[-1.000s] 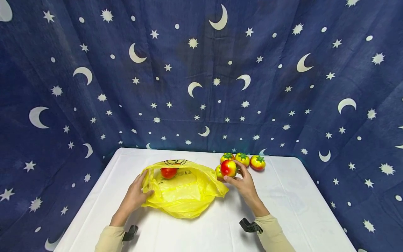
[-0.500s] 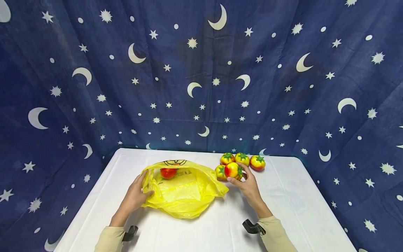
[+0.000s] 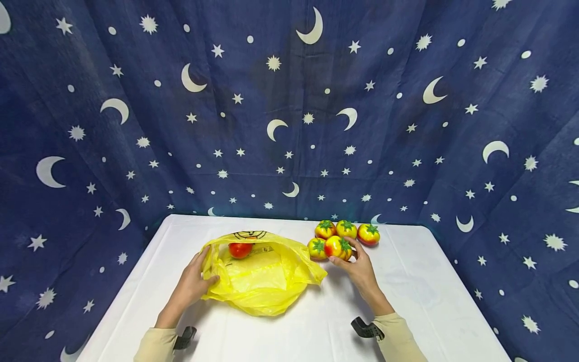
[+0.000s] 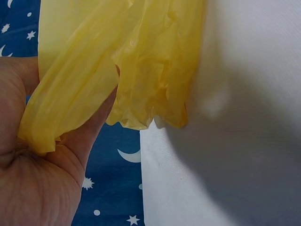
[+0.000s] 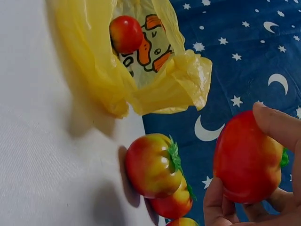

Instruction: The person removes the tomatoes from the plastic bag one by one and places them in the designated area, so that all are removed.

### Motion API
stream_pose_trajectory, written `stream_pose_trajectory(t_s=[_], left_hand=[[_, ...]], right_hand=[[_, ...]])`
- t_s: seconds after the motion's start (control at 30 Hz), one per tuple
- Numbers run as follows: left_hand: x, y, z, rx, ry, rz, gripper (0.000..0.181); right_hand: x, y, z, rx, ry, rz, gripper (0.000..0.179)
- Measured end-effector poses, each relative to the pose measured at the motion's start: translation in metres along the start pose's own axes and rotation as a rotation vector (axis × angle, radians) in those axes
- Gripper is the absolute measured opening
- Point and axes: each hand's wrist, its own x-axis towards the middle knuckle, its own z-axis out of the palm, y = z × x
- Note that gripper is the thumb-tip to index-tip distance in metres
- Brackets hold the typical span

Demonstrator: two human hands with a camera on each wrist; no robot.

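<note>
My left hand (image 3: 189, 284) holds the left side of a yellow plastic bag (image 3: 264, 304), its mouth spread wide. In the left wrist view the bag's film (image 4: 70, 99) lies between thumb and fingers. Inside the bag sits a red tomato (image 3: 239, 250). A red-and-yellow tomato (image 5: 245, 157) with a green leafy top is gripped by the thumb and fingers of my right hand (image 3: 360, 271). It is close beside and overlaps another tomato (image 3: 317, 248) in the head view, just right of the bag.
More red-and-yellow tomatoes with green tops, such as the rightmost tomato (image 3: 368, 235), stand behind my right hand. A white cloth covers the table (image 3: 407, 296). At its back edge hangs a dark blue curtain (image 3: 253, 176) with moons and stars.
The tomato in my right hand has moved right and slightly down, away from the bag. It has turned, bringing its green top into view. My left hand keeps its hold on the bag.
</note>
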Motion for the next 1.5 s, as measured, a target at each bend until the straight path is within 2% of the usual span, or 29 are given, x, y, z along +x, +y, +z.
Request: stream_pose_trajectory(t_s=[0.23, 0.4, 0.63, 1.0, 1.27, 1.5], left_hand=[[0.003, 0.002, 0.004, -0.004, 0.004, 0.024, 0.090], [0.001, 0.000, 0.004, 0.009, 0.003, 0.012, 0.090], [0.001, -0.001, 0.003, -0.002, 0.010, 0.020, 0.090], [0.000, 0.000, 0.003, 0.002, 0.018, 0.014, 0.090], [0.000, 0.000, 0.000, -0.005, -0.006, -0.013, 0.090], [-0.001, -0.001, 0.001, -0.014, 0.019, 0.000, 0.090]], right_hand=[[0.001, 0.006, -0.007, -0.001, 0.030, -0.006, 0.074], [0.006, 0.011, -0.007, -0.012, 0.035, -0.003, 0.073], [0.011, 0.019, -0.010, -0.046, 0.074, 0.052, 0.076], [0.027, 0.038, -0.012, -0.080, 0.080, 0.058, 0.078], [0.037, 0.041, -0.010, -0.135, 0.084, 0.110, 0.078], [0.039, 0.045, -0.009, -0.162, 0.082, 0.129, 0.079]])
